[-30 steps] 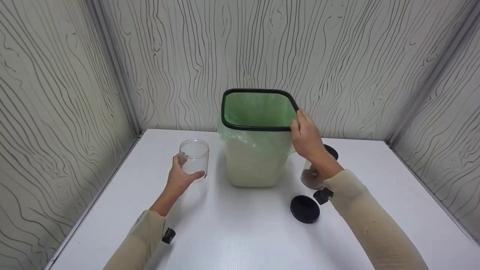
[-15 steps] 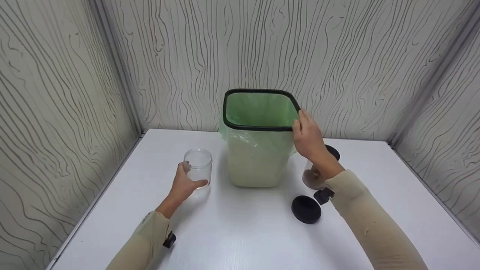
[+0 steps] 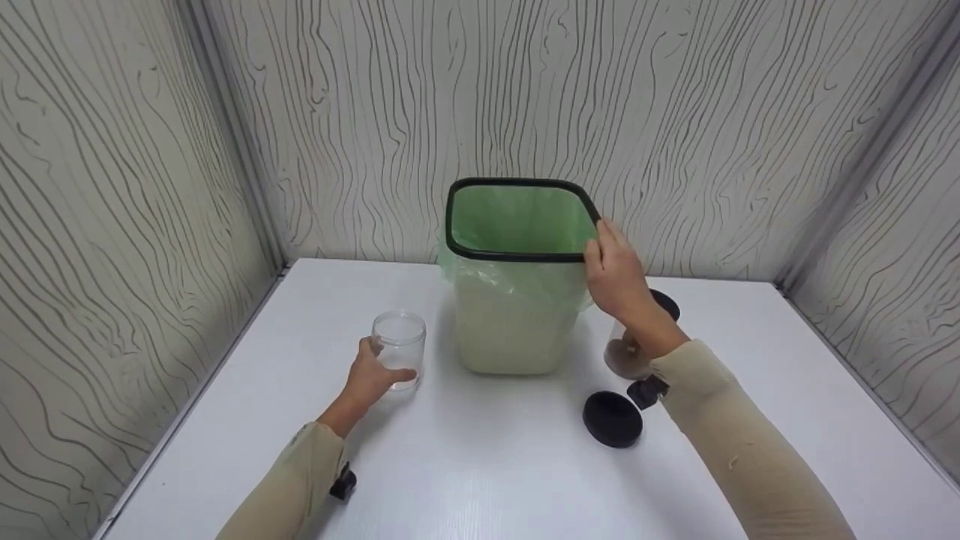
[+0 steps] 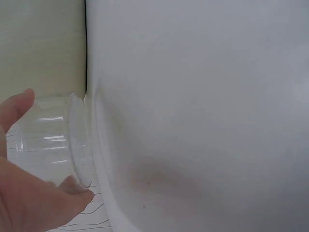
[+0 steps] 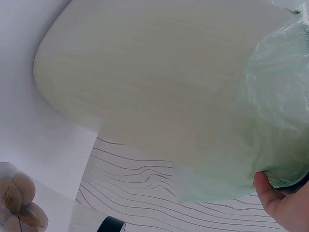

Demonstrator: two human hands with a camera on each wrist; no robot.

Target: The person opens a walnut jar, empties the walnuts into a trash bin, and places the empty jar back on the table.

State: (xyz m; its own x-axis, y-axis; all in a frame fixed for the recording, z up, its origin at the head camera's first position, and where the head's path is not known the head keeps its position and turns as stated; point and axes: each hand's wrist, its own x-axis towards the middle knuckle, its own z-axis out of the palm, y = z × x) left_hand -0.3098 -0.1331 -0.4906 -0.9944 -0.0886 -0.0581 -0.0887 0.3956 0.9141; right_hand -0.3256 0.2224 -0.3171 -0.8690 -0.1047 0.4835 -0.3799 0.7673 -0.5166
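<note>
My left hand (image 3: pixel 366 381) holds a clear plastic jar (image 3: pixel 401 330) upright, left of the bin and low over the white table. Its mouth is uncovered, and I see nothing inside. In the left wrist view the thumb and fingers wrap round the jar (image 4: pixel 50 137). A pale trash bin (image 3: pixel 510 330) stands in the middle, lined with a green bag (image 3: pixel 517 217) folded out under a black rim frame (image 3: pixel 517 256). My right hand (image 3: pixel 619 274) grips that frame at its right side. In the right wrist view the bag (image 5: pixel 285 92) hangs down over the bin's outside.
A black round lid (image 3: pixel 613 419) lies on the table (image 3: pixel 480 465) right of the bin. Behind the right forearm stands a second clear jar (image 3: pixel 621 360) with a black lid, partly hidden; brown rounded pieces (image 5: pixel 24 191) show inside it. Patterned walls (image 3: pixel 525 90) enclose the table.
My left hand has lowered the clear jar toward the table, bringing it nearer to me and slightly right. The right hand stays on the bin's rim frame.
</note>
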